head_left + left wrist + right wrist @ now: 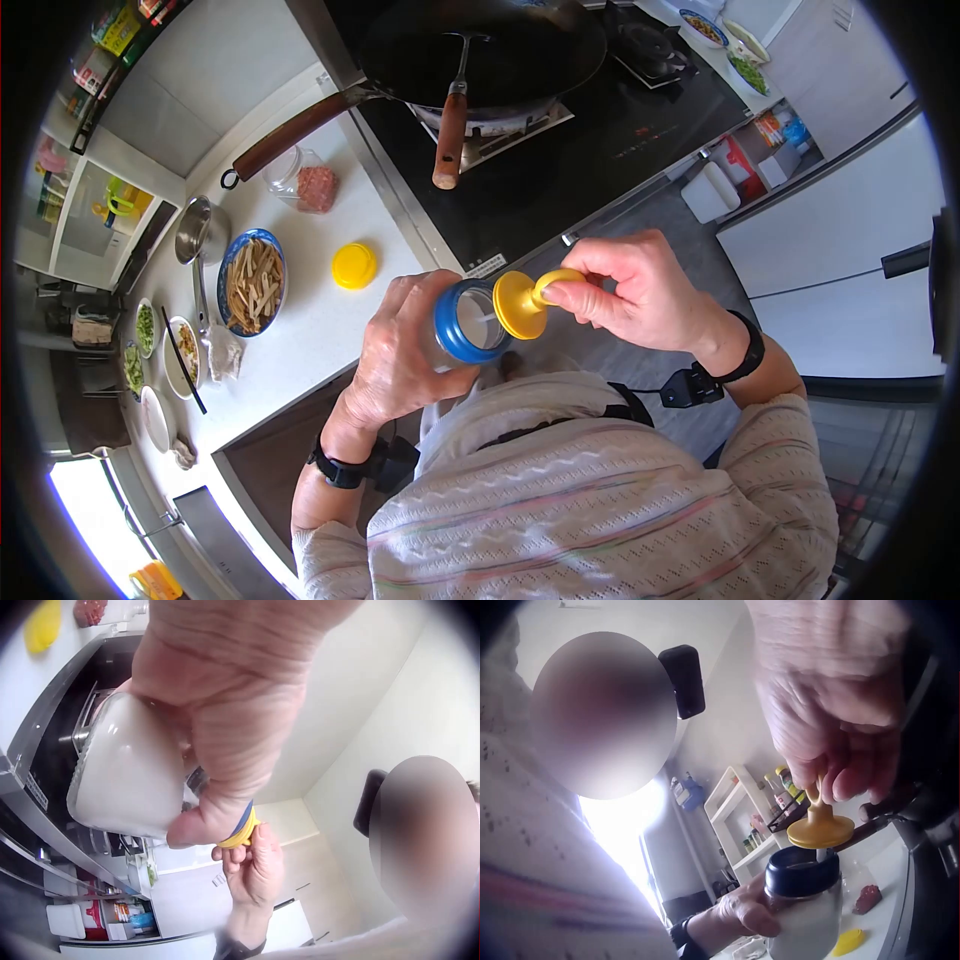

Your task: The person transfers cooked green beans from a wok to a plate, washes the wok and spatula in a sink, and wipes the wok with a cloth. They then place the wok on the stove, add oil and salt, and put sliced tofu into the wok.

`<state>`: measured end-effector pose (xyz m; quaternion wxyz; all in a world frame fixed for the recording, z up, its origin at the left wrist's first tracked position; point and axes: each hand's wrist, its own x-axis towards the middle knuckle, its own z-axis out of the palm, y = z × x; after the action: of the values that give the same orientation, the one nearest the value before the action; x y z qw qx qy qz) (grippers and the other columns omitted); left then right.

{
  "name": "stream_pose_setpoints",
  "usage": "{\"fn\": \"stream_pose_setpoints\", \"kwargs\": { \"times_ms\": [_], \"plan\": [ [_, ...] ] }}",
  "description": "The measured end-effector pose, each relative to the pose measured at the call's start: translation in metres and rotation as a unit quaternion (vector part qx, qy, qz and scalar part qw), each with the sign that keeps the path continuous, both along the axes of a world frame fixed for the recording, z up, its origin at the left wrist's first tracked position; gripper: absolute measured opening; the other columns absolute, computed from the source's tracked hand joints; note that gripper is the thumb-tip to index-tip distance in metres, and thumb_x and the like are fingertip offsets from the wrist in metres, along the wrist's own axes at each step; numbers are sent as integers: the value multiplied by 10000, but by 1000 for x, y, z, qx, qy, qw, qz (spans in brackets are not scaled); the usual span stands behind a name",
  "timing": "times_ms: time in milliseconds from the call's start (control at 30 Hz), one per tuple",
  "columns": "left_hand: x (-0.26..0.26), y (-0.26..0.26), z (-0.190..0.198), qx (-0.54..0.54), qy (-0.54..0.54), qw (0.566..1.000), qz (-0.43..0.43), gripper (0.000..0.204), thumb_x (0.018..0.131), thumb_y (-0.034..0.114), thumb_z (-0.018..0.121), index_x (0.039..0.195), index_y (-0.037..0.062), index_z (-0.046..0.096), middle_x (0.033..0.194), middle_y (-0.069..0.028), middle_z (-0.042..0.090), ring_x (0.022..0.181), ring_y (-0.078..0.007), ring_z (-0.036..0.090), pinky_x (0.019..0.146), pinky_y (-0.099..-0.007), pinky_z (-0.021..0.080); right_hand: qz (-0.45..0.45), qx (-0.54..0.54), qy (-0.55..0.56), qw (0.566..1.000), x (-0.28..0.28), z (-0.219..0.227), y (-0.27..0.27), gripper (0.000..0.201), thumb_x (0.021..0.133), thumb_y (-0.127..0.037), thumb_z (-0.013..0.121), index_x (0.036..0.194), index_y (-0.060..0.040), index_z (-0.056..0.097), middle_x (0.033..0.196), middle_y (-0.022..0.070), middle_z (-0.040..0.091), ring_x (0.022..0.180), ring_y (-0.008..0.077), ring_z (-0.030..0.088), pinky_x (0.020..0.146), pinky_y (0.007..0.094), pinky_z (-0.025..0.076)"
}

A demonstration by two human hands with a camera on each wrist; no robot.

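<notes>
My left hand (393,345) grips a clear jar (808,926) with a blue collar (465,320) and white contents, held in front of my body near the counter edge. Between the thumb and fingers of my right hand (645,295) is the ring handle of a yellow lid (520,305). That lid is off the jar and tilted beside its mouth in the head view. The right wrist view puts the lid just above the collar, with a thin pale stem (822,855) reaching down from its underside toward the opening.
On the counter lie a yellow cap (354,266), a clear jar of reddish contents (315,188), a blue-rimmed plate of pale strips (255,285), a metal ladle (201,230) and several small dishes. A wok (400,60) with a wooden-handled utensil (452,135) stands on the black stove.
</notes>
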<state>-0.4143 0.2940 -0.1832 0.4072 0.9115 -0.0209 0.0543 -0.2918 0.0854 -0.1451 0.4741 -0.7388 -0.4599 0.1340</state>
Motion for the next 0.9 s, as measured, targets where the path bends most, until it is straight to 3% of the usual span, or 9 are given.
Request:
{"fn": "stream_pose_setpoints", "kwargs": {
  "times_ms": [33,67,133,300,400,733,900],
  "plan": [
    [0,0,0,12,-11,1000,2,705,487,118,771,1130,52,488,1048,-155,531,988,-333,534,872,-384,452,-7,-24,75,997,0,0,-1,163,826,-156,632,761,-11,597,595,57,589,486,109,556,437,215,420],
    [1,-1,0,13,-11,1000,3,705,487,118,771,1130,52,488,1048,-155,531,988,-333,534,872,-384,452,-6,-23,75,997,1,-1,-1,163,826,-156,632,761,-11,597,595,57,589,486,109,556,437,215,420],
    [2,-1,1,26,-18,1000,2,699,489,111,767,1127,54,488,1048,-157,531,989,-334,531,866,-387,453,-62,-45,240,968,4,-5,-1,217,861,-189,593,751,-2,593,559,27,568,469,60,530,422,188,409],
    [7,-2,-5,24,-32,999,14,681,494,136,760,1113,46,492,1019,-146,547,959,-319,543,850,-377,448,-104,-40,274,955,19,-14,-9,296,881,-260,563,757,8,589,538,25,548,431,60,510,412,177,408],
    [11,-1,-8,7,-32,999,16,686,501,150,755,1122,36,486,1010,-149,549,957,-315,548,856,-372,445,-110,39,372,921,28,-20,-18,314,868,-289,578,764,7,582,527,39,537,418,85,518,423,199,445],
    [23,-2,-20,-81,-26,996,34,698,529,187,728,1149,7,463,1007,-172,543,970,-328,540,877,-371,441,-122,56,451,882,47,-11,-23,274,878,-239,565,787,19,583,521,41,524,394,105,491,468,266,494],
    [27,0,-20,-88,-40,995,37,698,528,193,728,1145,3,463,988,-175,546,952,-329,543,859,-366,443,-160,112,506,840,68,-3,-23,224,878,-210,558,831,7,581,530,42,531,411,115,501,462,299,494]
  ]
}}
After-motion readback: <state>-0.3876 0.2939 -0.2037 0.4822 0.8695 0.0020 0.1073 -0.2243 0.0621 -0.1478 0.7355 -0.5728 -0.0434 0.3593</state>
